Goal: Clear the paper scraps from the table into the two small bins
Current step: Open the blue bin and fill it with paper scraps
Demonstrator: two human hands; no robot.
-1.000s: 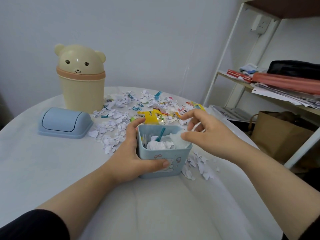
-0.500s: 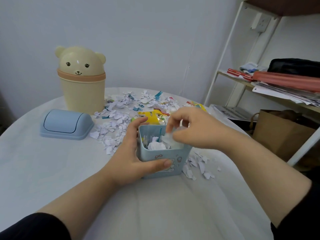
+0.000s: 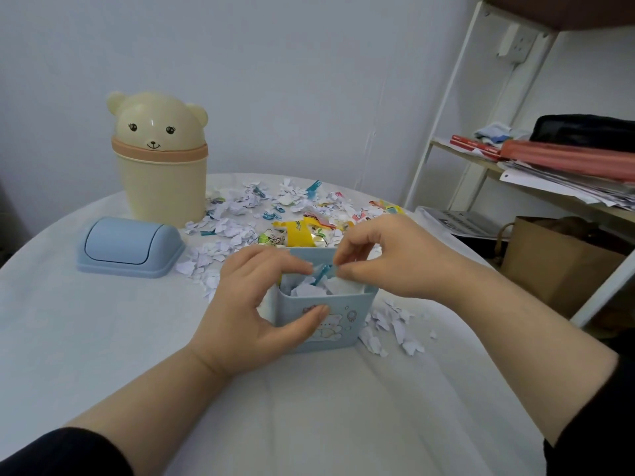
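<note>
Our left hand (image 3: 251, 304) grips the square blue bin (image 3: 343, 317) on the table (image 3: 103, 338), near us, thumb on its printed face. Our right hand (image 3: 388, 259) pinches a blue strip (image 3: 323, 272) over its scrap-filled top.

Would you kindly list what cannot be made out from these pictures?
How full the blue bin is: head view, left hand and right hand cover much of its opening.
Whether the right hand pinches the blue scrap: head view, fingertips hide the contact.
Inside the bear bin: head view, lid closed.
Print on table scraps: head view, too small.
</note>
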